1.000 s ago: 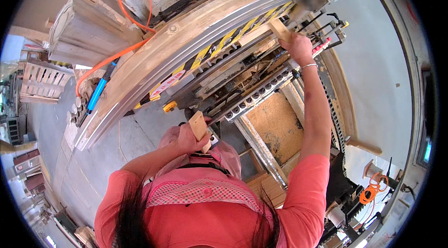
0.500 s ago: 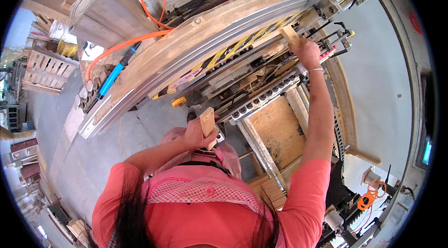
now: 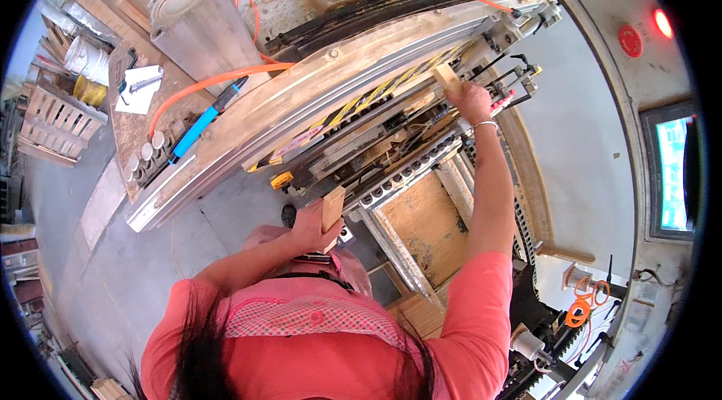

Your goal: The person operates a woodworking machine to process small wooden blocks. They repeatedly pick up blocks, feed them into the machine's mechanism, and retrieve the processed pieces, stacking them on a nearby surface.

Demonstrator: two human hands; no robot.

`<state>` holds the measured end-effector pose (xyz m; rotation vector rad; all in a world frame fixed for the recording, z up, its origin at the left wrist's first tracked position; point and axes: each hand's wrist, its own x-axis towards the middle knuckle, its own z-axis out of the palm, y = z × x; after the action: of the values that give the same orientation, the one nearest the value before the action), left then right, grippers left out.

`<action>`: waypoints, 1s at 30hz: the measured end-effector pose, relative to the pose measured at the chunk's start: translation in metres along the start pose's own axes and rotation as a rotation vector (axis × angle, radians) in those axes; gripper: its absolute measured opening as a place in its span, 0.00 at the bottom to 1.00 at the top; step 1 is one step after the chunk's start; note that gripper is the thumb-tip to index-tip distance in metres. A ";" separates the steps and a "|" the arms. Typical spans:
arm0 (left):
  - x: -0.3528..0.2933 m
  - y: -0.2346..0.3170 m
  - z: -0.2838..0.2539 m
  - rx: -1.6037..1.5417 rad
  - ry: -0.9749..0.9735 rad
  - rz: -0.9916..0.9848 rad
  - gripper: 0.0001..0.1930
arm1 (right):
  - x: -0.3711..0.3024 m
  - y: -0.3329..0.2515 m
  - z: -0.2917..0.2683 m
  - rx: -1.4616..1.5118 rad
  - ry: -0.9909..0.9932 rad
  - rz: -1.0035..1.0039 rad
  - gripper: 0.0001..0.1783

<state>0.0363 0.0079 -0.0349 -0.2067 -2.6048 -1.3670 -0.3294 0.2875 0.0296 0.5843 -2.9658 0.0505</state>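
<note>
Left hand (image 3: 310, 221) closed around a short wooden block (image 3: 332, 208); right hand (image 3: 472, 101) grips a second block (image 3: 448, 77) against the machine (image 3: 316, 99). Blocks likely light, stiff (rough-sawn, unlikely to slip); best held across the flat faces.

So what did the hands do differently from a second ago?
Very little. The right hand still holds its pale wooden block at the far end of the long dusty machine, having slid slightly along it. The left hand still grips the second pale wooden block near the chest. Nothing was taken hold of or let go; mainly the view shifted.
</note>
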 end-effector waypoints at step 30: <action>0.006 0.014 -0.008 -0.040 -0.057 -0.088 0.18 | -0.003 -0.003 -0.008 0.053 -0.031 0.026 0.26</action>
<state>0.0347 0.0097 -0.0177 -0.1409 -2.6646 -1.4633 -0.3250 0.2859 0.0372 0.5580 -3.0102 0.1245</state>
